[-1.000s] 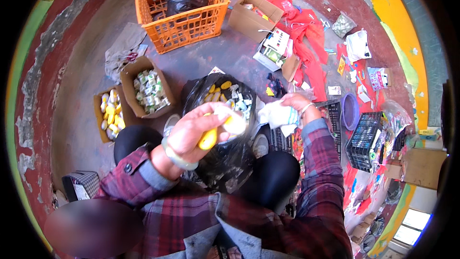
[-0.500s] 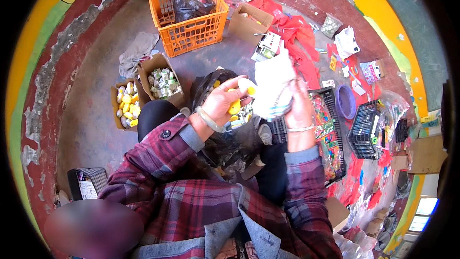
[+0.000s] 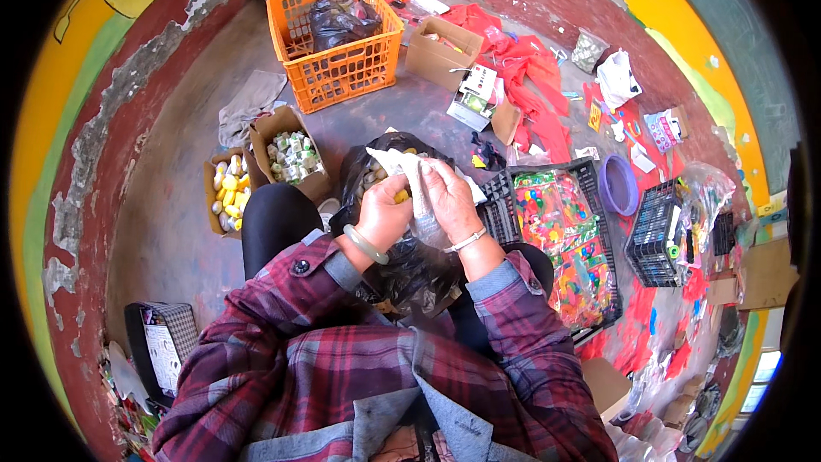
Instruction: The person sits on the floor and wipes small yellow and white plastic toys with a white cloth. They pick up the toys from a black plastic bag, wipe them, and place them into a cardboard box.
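My two hands are close together above a black plastic bag (image 3: 355,173) between my knees. My right hand (image 3: 451,205) is closed on a white cloth (image 3: 398,160) that drapes over the fingers of both hands. My left hand (image 3: 380,216) is closed beside it, its fingertips against the cloth. A bit of a yellow oval piece (image 3: 400,196) shows in its grip; the cloth and fingers cover the rest. More small oval pieces lie in the bag, mostly hidden by my hands.
At left stand a carton (image 3: 210,197) of yellow and white oval pieces and a carton (image 3: 318,184) of small white-green pieces. An orange crate (image 3: 342,77) is ahead. Black crates (image 3: 609,231) (image 3: 654,248) and a purple basin (image 3: 629,197) stand right, near red cloth (image 3: 530,77).
My hands have come together and lower, toward the bag. The cloth, held out at the right before, now lies between them over the left fingers. A white and yellow oval piece at my left fingertips is now covered.
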The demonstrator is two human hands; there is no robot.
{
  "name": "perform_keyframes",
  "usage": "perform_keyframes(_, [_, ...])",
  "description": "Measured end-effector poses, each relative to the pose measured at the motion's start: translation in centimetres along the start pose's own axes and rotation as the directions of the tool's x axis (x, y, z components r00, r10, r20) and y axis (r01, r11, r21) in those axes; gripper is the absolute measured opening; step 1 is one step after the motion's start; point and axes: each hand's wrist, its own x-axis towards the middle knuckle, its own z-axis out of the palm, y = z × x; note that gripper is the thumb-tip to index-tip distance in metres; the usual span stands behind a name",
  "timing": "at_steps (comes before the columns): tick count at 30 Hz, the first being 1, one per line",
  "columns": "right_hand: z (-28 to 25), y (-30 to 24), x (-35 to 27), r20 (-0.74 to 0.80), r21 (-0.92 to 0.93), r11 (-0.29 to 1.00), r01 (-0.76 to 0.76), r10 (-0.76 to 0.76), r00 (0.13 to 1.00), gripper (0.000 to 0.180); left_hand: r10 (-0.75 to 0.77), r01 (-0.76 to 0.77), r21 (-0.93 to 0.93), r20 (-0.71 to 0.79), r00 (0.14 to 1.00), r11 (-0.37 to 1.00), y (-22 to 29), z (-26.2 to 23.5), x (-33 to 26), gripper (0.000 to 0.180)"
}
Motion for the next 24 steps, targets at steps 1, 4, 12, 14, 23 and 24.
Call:
perform_keyframes(1, [-0.2,0.0,0.2,0.001,0.062,0.996,-0.071,0.071,0.997,0.036,0.034,-0.034,0.008,0.032,0.999,0.999,-0.1,-0.3,0.2,0.032])
perform_keyframes(4, [-0.4,0.9,1.0,0.072,0.293,0.932,-0.212,0.199,0.977,0.028,0.038,-0.035,-0.060,0.043,0.998,0.998,0.6,-0.6,0.0,0.036])
perform_keyframes(12, [-0.7,-1.1,1.8,0.369,0.651,0.585,-0.484,0.314,0.875,0.025,0.241,-0.236,-0.045,0.158,0.958,0.971,2.7,-2.6,1.5,0.033])
perform_keyframes(14, [-0.6,-2.3,1.8,0.367,0.659,0.556,-0.506,0.350,0.862,0.025,0.063,-0.019,-0.281,0.148,0.987,0.960,2.6,-2.6,1.9,0.030])
perform_keyframes(23, [2.7,1.4,2.1,0.422,0.323,0.798,-0.509,0.360,0.832,0.020,-0.212,0.315,-0.831,0.242,0.947,0.459,2.6,-2.7,4.3,0.030])
perform_keyframes(24, [2.4,1.8,2.4,0.435,0.277,0.808,-0.521,0.378,0.817,0.020,-0.238,0.330,-0.814,0.241,0.941,0.479,2.4,-2.9,4.3,0.030])
